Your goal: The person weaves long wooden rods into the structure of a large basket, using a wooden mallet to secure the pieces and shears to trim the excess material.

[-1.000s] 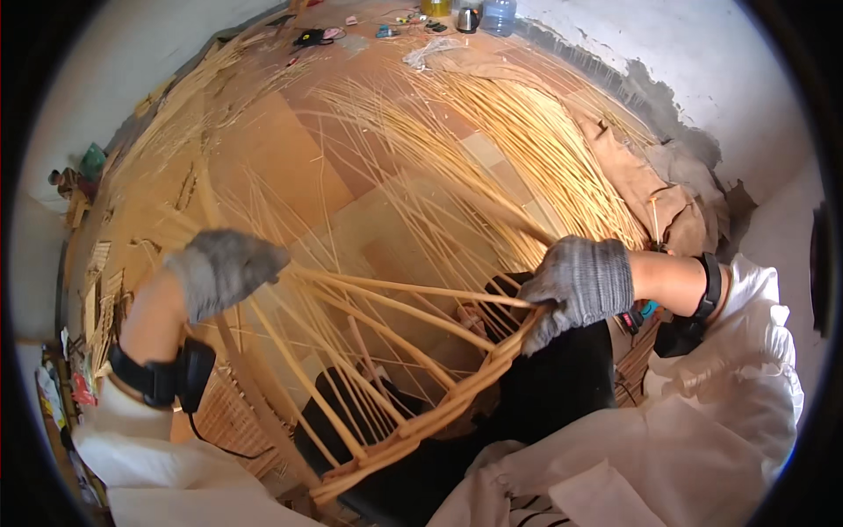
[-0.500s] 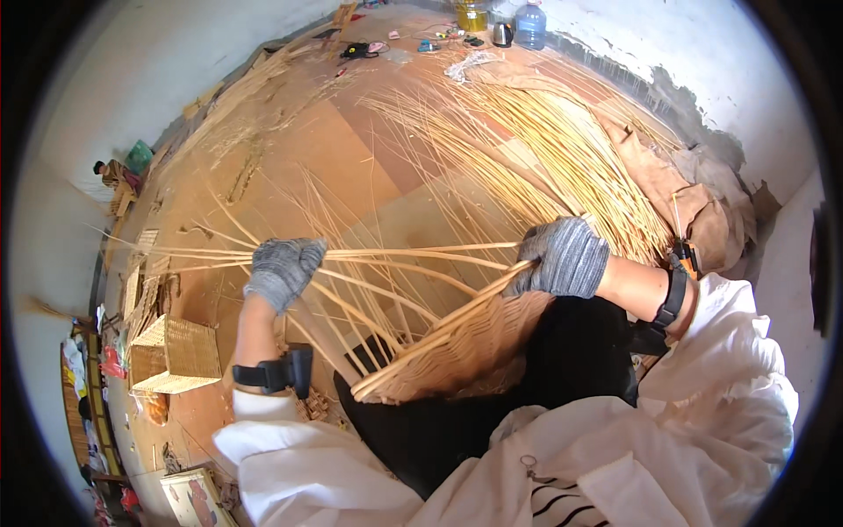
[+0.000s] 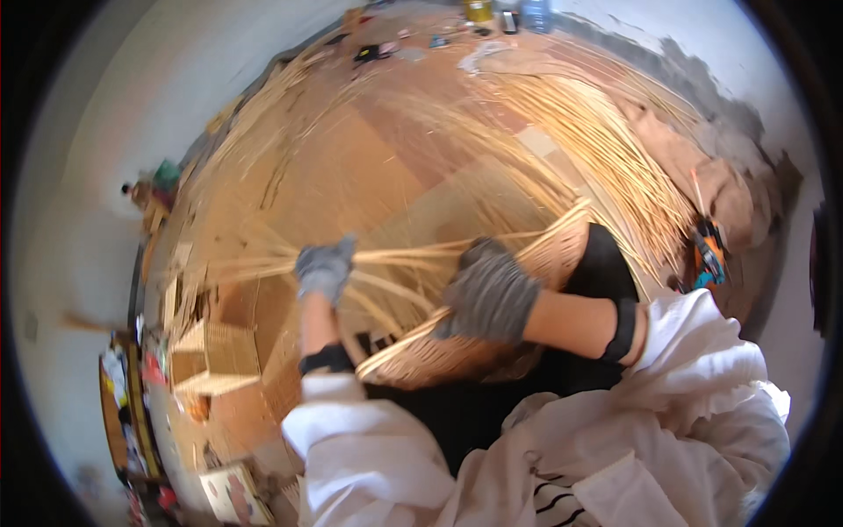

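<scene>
Brown cardboard sheets cover the floor, and loose cane is strewn all over them. At centre frame, resting on the person's lap, sits a half-woven basket: the tight woven band curves from lower centre up toward the right, while long unwoven stakes fan out to the left. The right hand, in a grey glove, presses down closed on the woven rim. The left hand, gloved too, is clenched around a bundle of stakes left of centre, drawing them together. So the base and a low stretch of wall look done, I'd judge; most of the sides are not yet woven, with the stakes standing free. Moving outward: a big heap of pale cane lies upper right, a finished square basket stands at lower left, and bottles line the top edge.
</scene>
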`<action>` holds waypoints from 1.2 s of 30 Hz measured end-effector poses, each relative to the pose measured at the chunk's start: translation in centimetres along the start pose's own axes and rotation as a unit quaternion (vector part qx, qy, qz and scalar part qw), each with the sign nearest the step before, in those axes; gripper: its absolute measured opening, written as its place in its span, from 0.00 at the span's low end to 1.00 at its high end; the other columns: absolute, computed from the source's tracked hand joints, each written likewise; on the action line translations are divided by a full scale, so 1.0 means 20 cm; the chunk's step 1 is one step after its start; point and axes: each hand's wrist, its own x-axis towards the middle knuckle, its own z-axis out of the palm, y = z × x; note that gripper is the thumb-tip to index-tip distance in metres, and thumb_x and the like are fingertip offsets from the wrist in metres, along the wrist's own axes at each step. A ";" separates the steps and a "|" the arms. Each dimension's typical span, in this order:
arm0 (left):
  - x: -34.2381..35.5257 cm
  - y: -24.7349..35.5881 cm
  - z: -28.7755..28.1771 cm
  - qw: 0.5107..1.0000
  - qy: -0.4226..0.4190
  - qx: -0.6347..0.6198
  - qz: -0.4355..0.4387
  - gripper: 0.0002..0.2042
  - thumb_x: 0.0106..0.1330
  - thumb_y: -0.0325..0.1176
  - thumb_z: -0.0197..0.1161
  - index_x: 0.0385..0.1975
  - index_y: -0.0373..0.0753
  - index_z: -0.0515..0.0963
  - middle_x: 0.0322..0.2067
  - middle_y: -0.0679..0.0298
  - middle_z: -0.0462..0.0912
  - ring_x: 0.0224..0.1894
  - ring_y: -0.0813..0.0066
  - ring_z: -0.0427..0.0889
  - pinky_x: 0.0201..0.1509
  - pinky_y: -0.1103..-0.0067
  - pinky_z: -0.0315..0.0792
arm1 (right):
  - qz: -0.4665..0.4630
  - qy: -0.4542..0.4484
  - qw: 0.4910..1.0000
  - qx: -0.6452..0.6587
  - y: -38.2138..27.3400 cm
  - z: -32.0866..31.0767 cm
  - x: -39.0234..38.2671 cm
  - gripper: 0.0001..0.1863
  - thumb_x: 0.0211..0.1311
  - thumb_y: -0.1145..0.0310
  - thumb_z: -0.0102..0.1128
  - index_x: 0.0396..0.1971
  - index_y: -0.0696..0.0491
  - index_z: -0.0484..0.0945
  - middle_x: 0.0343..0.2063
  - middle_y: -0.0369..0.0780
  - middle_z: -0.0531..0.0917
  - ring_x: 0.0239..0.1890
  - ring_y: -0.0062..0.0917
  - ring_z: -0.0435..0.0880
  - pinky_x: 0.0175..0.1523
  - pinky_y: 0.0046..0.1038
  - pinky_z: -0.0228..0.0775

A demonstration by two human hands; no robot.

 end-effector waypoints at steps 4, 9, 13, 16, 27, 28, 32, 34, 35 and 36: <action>-0.02 -0.13 0.07 0.962 0.018 -0.255 -0.096 0.22 0.53 0.47 0.56 0.27 0.28 0.74 0.25 0.56 0.75 0.26 0.72 0.74 0.29 0.74 0.70 | 0.009 0.163 0.981 0.100 0.38 -0.01 -0.37 0.16 0.44 0.55 0.57 0.28 0.51 0.76 0.27 0.41 0.77 0.34 0.35 0.75 0.43 0.35 0.62; -0.09 -0.57 0.01 0.978 0.043 -0.203 0.022 0.15 0.57 0.32 0.47 0.43 0.34 0.70 0.40 0.52 0.72 0.43 0.56 0.70 0.48 0.71 0.65 | 0.458 0.343 0.769 0.284 1.18 0.35 -1.37 0.10 0.49 0.67 0.56 0.32 0.56 0.75 0.28 0.43 0.77 0.32 0.29 0.76 0.36 0.27 0.68; 0.00 -0.36 0.02 0.980 0.018 -0.196 -0.006 0.15 0.58 0.35 0.48 0.42 0.34 0.70 0.39 0.55 0.72 0.42 0.60 0.70 0.47 0.73 0.65 | 0.745 0.149 0.635 0.141 1.29 1.07 -2.21 0.14 0.48 0.58 0.54 0.29 0.53 0.78 0.27 0.46 0.78 0.32 0.38 0.77 0.36 0.30 0.69; -0.02 -0.30 -0.07 0.984 0.013 -0.177 -0.019 0.16 0.58 0.37 0.48 0.42 0.34 0.70 0.37 0.56 0.72 0.42 0.62 0.70 0.46 0.74 0.65 | 0.673 -0.099 0.695 0.233 1.12 1.51 -2.29 0.13 0.46 0.62 0.54 0.33 0.49 0.77 0.29 0.46 0.79 0.31 0.36 0.78 0.37 0.30 0.70; -0.09 -0.34 -0.06 0.969 0.031 -0.241 -0.030 0.16 0.59 0.37 0.48 0.41 0.33 0.69 0.40 0.54 0.72 0.45 0.58 0.69 0.52 0.72 0.62 | 0.660 -0.167 0.636 0.363 0.82 2.67 -1.90 0.18 0.50 0.68 0.46 0.42 0.56 0.70 0.34 0.48 0.76 0.37 0.35 0.75 0.41 0.31 0.66; -0.06 -0.10 -0.05 0.914 -0.011 -0.376 -0.150 0.16 0.55 0.34 0.50 0.43 0.35 0.68 0.39 0.53 0.72 0.46 0.56 0.69 0.54 0.72 0.60 | 0.668 -0.164 0.629 0.362 0.80 2.65 -1.98 0.18 0.49 0.69 0.46 0.43 0.55 0.70 0.33 0.47 0.76 0.37 0.34 0.75 0.41 0.30 0.66; 0.02 -0.20 0.04 0.972 0.008 -0.228 0.047 0.12 0.56 0.39 0.49 0.24 0.38 0.75 0.26 0.54 0.73 0.34 0.59 0.71 0.39 0.69 0.63 | 0.746 -0.027 0.583 0.321 0.87 2.38 -2.17 0.19 0.46 0.74 0.48 0.44 0.53 0.68 0.31 0.44 0.76 0.35 0.31 0.74 0.40 0.27 0.65; 0.03 -0.14 0.02 0.963 0.040 -0.268 0.009 0.15 0.58 0.40 0.48 0.19 0.38 0.76 0.23 0.53 0.72 0.32 0.58 0.71 0.38 0.68 0.63 | 0.758 0.142 0.570 0.283 0.97 2.12 -2.08 0.21 0.45 0.76 0.49 0.44 0.52 0.68 0.30 0.42 0.76 0.34 0.30 0.74 0.39 0.26 0.65; 0.02 -0.09 -0.02 0.978 0.062 -0.195 0.026 0.17 0.58 0.43 0.47 0.18 0.38 0.76 0.22 0.53 0.73 0.31 0.58 0.72 0.37 0.69 0.63 | 0.739 0.223 0.580 0.260 1.03 1.93 -1.97 0.22 0.44 0.77 0.50 0.45 0.51 0.67 0.29 0.41 0.75 0.33 0.30 0.73 0.39 0.25 0.65; 0.00 -0.07 -0.02 0.988 0.082 -0.123 0.039 0.19 0.59 0.45 0.46 0.17 0.39 0.77 0.20 0.53 0.74 0.30 0.57 0.72 0.36 0.69 0.64 | 0.704 0.299 0.595 0.245 1.09 1.70 -1.85 0.23 0.44 0.78 0.50 0.45 0.51 0.67 0.28 0.40 0.75 0.33 0.29 0.73 0.38 0.24 0.65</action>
